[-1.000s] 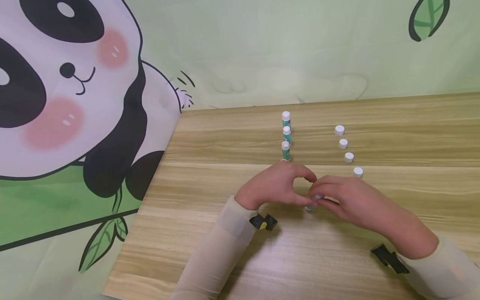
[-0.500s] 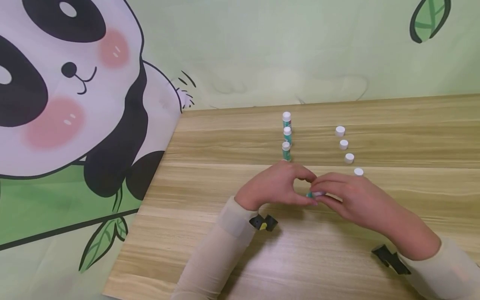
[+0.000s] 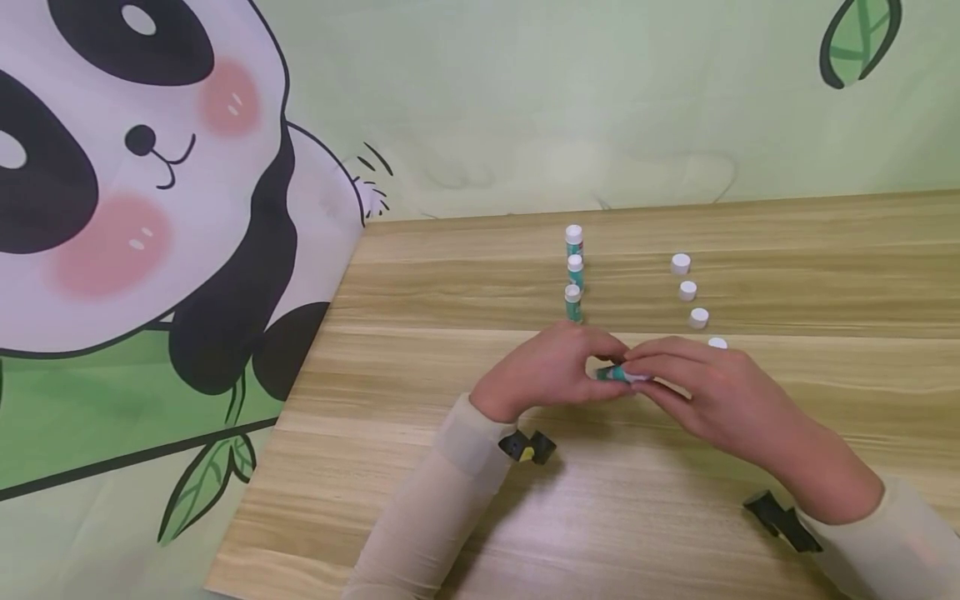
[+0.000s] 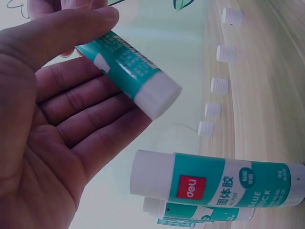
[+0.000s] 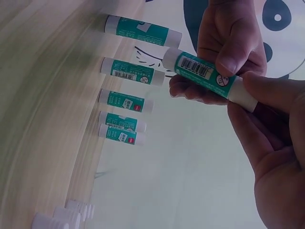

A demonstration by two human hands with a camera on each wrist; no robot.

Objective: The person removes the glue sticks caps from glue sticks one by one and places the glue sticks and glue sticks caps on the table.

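Between both hands a teal and white glue stick (image 3: pixel 617 373) lies nearly level above the table. My left hand (image 3: pixel 551 367) holds its teal body; in the left wrist view the thumb lies over the glue stick (image 4: pixel 125 69) and the fingers stretch out beneath. My right hand (image 3: pixel 712 400) pinches the white end of the glue stick (image 5: pixel 202 75), as the right wrist view shows. Fingertips cover part of that end, so I cannot tell whether a cap sits on it. Left of the hands, upright glue sticks (image 3: pixel 573 307) stand in a row, some hidden behind my left hand.
Several white caps (image 3: pixel 681 264) stand in a row on the right of the wooden table (image 3: pixel 450 283), the nearest partly behind my right hand. A nearby standing glue stick (image 4: pixel 205 181) is close below my left hand. A panda-printed cloth (image 3: pixel 480 100) hangs behind the table.
The held glue stick has tipped from steep to nearly level, its free end swinging left and up beneath my left hand. My right hand has risen slightly; the standing glue sticks stay put.
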